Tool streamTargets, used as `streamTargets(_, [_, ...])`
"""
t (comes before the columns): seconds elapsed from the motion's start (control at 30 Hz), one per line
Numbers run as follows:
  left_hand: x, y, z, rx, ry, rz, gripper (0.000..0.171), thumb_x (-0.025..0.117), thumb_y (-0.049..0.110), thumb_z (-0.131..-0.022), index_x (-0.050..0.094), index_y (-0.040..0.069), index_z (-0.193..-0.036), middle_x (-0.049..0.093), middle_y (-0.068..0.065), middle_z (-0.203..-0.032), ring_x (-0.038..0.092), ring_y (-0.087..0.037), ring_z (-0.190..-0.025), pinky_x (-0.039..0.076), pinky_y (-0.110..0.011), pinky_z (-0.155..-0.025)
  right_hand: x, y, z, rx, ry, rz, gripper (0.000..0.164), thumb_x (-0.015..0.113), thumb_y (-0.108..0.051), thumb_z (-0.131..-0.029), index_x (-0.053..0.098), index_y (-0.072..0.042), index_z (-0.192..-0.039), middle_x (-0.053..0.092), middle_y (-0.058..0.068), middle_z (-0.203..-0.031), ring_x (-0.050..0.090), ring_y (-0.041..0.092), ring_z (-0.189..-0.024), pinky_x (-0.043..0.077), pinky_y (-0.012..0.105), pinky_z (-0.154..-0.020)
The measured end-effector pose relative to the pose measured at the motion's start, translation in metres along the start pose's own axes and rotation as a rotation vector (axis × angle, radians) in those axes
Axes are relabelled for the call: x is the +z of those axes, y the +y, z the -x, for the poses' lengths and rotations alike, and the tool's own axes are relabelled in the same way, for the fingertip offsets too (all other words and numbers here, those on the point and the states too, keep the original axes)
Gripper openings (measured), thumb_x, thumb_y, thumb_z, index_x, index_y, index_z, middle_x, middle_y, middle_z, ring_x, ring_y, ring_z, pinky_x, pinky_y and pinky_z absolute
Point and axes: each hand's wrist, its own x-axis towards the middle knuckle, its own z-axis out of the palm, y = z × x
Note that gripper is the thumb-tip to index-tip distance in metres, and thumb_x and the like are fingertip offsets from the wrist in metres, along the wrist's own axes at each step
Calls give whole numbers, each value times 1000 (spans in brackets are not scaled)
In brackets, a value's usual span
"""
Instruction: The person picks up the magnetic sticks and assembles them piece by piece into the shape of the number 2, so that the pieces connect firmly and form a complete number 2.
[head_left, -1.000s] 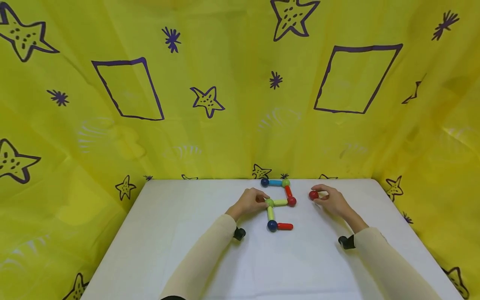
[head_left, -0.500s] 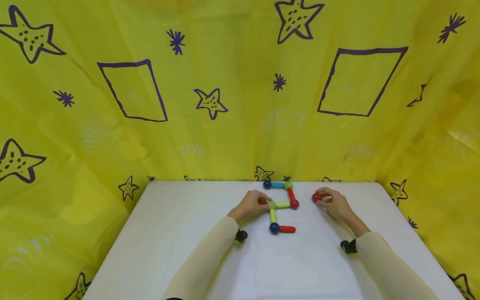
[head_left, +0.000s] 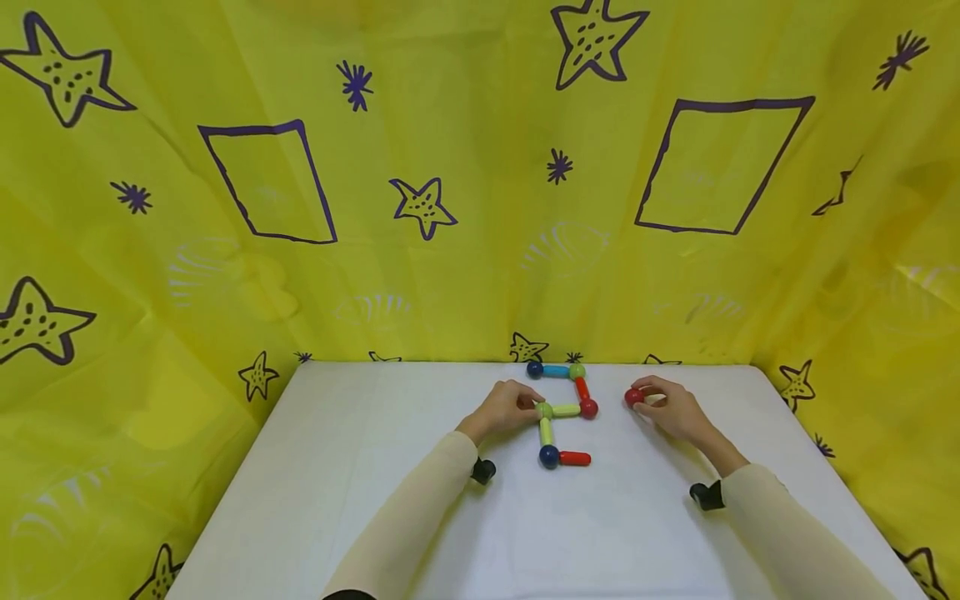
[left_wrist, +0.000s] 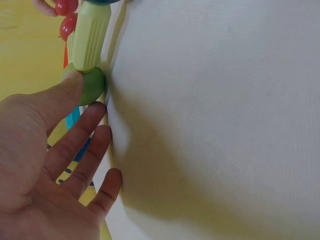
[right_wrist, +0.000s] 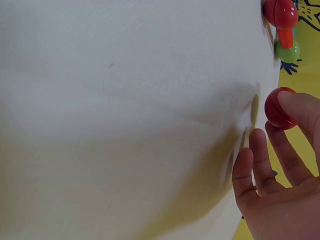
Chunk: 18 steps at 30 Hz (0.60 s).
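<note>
On the white table, magnetic balls and rods form a zigzag. My left hand (head_left: 504,408) pinches its light green ball (left_wrist: 92,87) between thumb and index finger; the other fingers are spread. A yellow-green rod (head_left: 566,411) runs from this ball to a red ball (head_left: 588,408), and another (head_left: 546,432) runs to a dark blue ball (head_left: 549,456). From that blue ball a red rod (head_left: 575,458) points right. To the right of the zigzag, my right hand (head_left: 673,410) pinches a separate red ball (right_wrist: 280,109) between thumb and fingers.
At the zigzag's far end, a red rod (head_left: 582,388) leads to a second green ball (head_left: 576,371), then a blue rod (head_left: 556,372) and a dark blue ball (head_left: 534,369) near the table's back edge. A yellow patterned curtain (head_left: 465,275) surrounds the table (head_left: 360,500).
The head view has shifted slightly. My right wrist has moved a little to the right and nearer, while its fingers keep the red ball. The left hand keeps its pinch on the green ball.
</note>
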Motion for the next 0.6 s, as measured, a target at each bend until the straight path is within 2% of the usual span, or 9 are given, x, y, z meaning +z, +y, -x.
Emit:
streamTargets(0.2, [1, -2, -2, 0, 0, -7, 26, 78, 17, -93, 77, 11, -119, 74, 2, -94, 61, -7, -83, 51, -22, -80, -5, -3, 6, -25, -39, -63, 34, 75, -9, -93, 64, -1, -124, 67, 27, -120, 68, 30, -89, 55, 33, -71])
streamTargets(0.33, [1, -3, -3, 2, -1, -4, 27, 78, 18, -93, 77, 11, -119, 75, 2, -94, 62, -6, -83, 51, -22, -80, -7, -9, 14, -4, -78, -126, 35, 75, -10, -94, 63, -2, -126, 66, 27, -122, 67, 29, -89, 55, 33, -69])
streamTargets(0.43, [1, -3, -3, -1, -2, -1, 26, 78, 18, -94, 77, 11, -119, 74, 2, -94, 61, -6, -83, 51, -22, -80, -7, -13, 21, 13, -102, -171, 37, 75, -11, -94, 63, -3, -128, 65, 26, -123, 66, 29, -90, 55, 33, -68])
streamTargets(0.6, [1, -2, -3, 3, -6, -4, 27, 78, 18, -94, 77, 11, -119, 75, 2, -94, 61, -6, -82, 51, -21, -79, -2, -17, 32, -14, -125, -200, 37, 76, -13, -94, 63, -4, -128, 66, 23, -122, 66, 28, -92, 55, 31, -71])
